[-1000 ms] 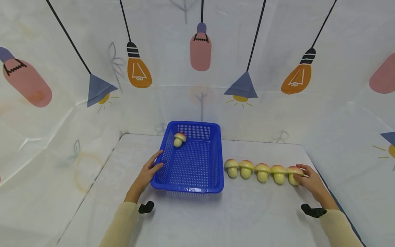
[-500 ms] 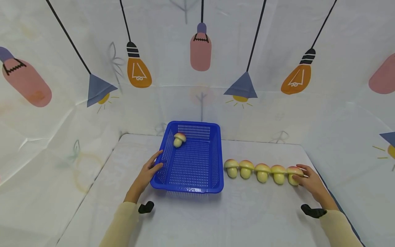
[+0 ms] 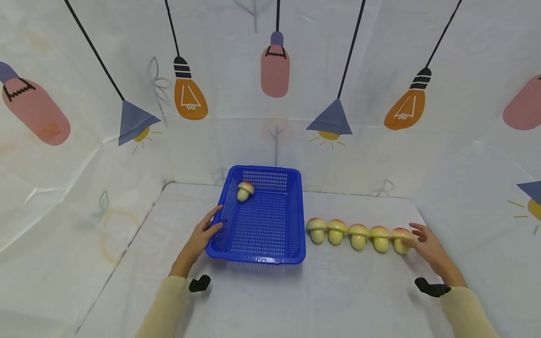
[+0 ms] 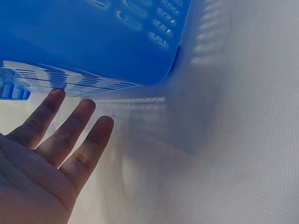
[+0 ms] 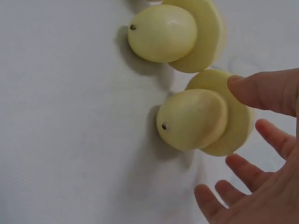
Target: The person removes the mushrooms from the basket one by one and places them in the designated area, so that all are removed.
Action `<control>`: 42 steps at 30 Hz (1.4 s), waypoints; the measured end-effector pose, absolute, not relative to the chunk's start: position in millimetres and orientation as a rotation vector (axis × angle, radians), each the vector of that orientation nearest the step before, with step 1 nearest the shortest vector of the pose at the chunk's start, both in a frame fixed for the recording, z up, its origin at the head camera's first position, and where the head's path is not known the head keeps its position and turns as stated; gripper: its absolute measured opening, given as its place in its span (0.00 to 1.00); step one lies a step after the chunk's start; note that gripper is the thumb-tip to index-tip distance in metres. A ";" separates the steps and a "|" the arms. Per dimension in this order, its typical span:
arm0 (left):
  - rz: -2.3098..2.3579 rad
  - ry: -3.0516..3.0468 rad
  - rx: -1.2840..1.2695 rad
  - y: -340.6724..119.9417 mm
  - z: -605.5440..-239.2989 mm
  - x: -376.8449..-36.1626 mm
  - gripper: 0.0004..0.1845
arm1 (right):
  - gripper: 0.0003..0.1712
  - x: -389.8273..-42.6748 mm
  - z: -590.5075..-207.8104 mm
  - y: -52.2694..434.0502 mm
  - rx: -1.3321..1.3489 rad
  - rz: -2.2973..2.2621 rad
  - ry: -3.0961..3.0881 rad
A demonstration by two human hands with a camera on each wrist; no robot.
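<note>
My left hand lies along the left side of a blue plastic basket, its fingers extended. In the left wrist view the straight fingers are at the basket's perforated wall. A toy mushroom sits in the basket's far left corner. Right of the basket, several toy mushrooms stand side by side in a row. Around the rightmost mushroom my right hand is spread, thumb over the cap and the other fingers apart beyond it. In the right wrist view the mushroom's pale stem shows.
The white-covered table meets a printed white backdrop behind and at the sides. The row's leftmost mushroom stands close to the basket's right wall. A black wrist strap is on the right arm.
My right hand has loosened from the rightmost mushroom, its fingers spreading and shifting slightly right. The left hand, basket and mushrooms look the same, apart from a tiny shift of the view.
</note>
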State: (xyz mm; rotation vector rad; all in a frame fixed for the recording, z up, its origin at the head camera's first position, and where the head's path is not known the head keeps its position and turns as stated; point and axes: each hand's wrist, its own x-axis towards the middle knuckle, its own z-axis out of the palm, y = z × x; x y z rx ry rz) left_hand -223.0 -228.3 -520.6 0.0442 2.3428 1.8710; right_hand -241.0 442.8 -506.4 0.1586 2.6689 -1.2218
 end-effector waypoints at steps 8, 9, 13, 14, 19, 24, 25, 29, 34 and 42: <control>1.871 2.336 0.027 -229.2 -523.9 -222.6 0.32 | 0.55 -242.3 -491.2 449.4 0.161 -1.215 2.705; 1.869 2.337 0.027 -229.3 -524.1 -222.7 0.32 | 0.55 -242.8 -489.1 449.9 0.157 -1.221 2.708; 1.863 2.345 0.021 -229.9 -524.8 -223.1 0.33 | 0.58 -246.9 -481.5 449.9 0.164 -1.231 2.716; 1.860 2.348 0.026 -230.0 -524.7 -223.4 0.33 | 0.59 -248.2 -479.4 449.1 0.172 -1.228 2.717; 1.859 2.345 0.032 -228.9 -521.7 -224.1 0.33 | 0.62 -256.0 -465.5 439.2 0.198 -1.194 2.745; 1.862 2.337 0.029 -229.5 -519.0 -223.8 0.33 | 0.61 -266.4 -450.5 422.2 0.141 -1.202 2.773; 1.862 2.336 0.030 -229.7 -518.6 -223.6 0.33 | 0.61 -269.0 -448.7 417.8 0.122 -1.205 2.773; 1.862 2.338 0.029 -230.6 -518.2 -223.1 0.34 | 0.61 -279.5 -443.0 395.9 0.047 -1.216 2.744; 1.872 2.327 0.025 -231.0 -519.5 -223.9 0.33 | 0.61 -287.7 -439.2 367.1 -0.043 -1.199 2.720; 1.877 2.319 0.019 -229.2 -522.5 -225.0 0.33 | 0.62 -295.2 -440.5 335.5 -0.166 -1.184 2.705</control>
